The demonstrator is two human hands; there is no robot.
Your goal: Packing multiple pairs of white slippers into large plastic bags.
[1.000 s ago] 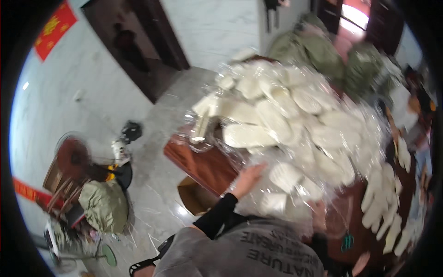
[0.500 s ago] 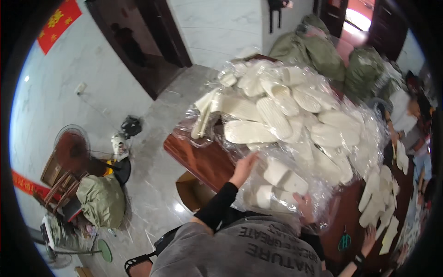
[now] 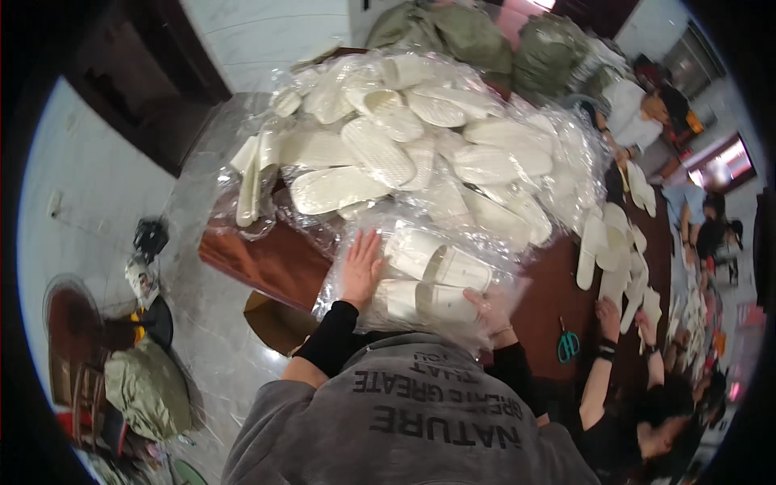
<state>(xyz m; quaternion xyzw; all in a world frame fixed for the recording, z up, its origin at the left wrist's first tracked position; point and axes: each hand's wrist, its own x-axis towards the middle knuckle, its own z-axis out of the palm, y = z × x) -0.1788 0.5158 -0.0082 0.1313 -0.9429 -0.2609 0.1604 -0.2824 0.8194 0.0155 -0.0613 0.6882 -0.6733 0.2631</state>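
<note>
A pair of cream slippers [image 3: 440, 267] lies side by side in a clear plastic bag [image 3: 343, 287] on the table right in front of me. My left hand [image 3: 361, 267] rests on the bag's left part, fingers stretched out beside the slippers. At the slippers' right end is my right hand [image 3: 489, 314], its fingers extended against the lower slipper; shiny plastic blurs its outline. Beyond the bag rises a big heap of cream slippers [image 3: 380, 153] wrapped in clear plastic.
Green-handled scissors [image 3: 568, 346] lie on the red-brown table [image 3: 550, 299] to the right. Farther right, a co-worker's hands [image 3: 608, 319] touch loose slippers [image 3: 616, 242]. An open cardboard box [image 3: 279, 323] stands below the table's left edge. Green sacks [image 3: 477, 36] stand behind the heap.
My view has swung to the right. My left hand has moved from the bag's edge to lying flatter on it. The bagged slippers lie straighter, and my right hand is nearer their end.
</note>
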